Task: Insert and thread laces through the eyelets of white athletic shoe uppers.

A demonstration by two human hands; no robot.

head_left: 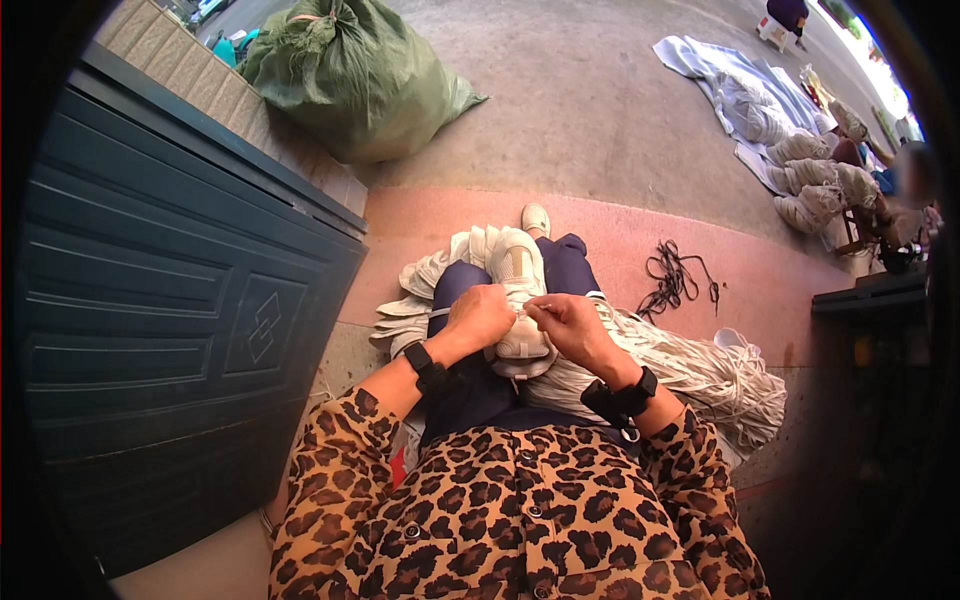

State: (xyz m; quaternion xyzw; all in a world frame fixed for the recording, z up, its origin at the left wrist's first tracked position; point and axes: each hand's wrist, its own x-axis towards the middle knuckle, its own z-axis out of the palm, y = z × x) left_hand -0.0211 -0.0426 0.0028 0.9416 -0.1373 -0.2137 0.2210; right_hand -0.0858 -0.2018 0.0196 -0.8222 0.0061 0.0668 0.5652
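A cream sneaker lies across my lap between my thighs, its toe pointing away from me. My left hand is closed in a fist against the left side of its lacing. From the right, my right hand pinches thumb and finger together over the eyelets. Both hands grip a pale shoelace, mostly hidden by my fingers. Several more cream shoes are lined up beside my left leg. A thick bundle of off-white shoelaces stretches from my right thigh to the floor.
Tangled black laces lie on the pink floor strip to the right. A stuffed green sack stands at the far left, near a dark blue panelled door. Far right, bundled shoes sit by a pale cloth and another person.
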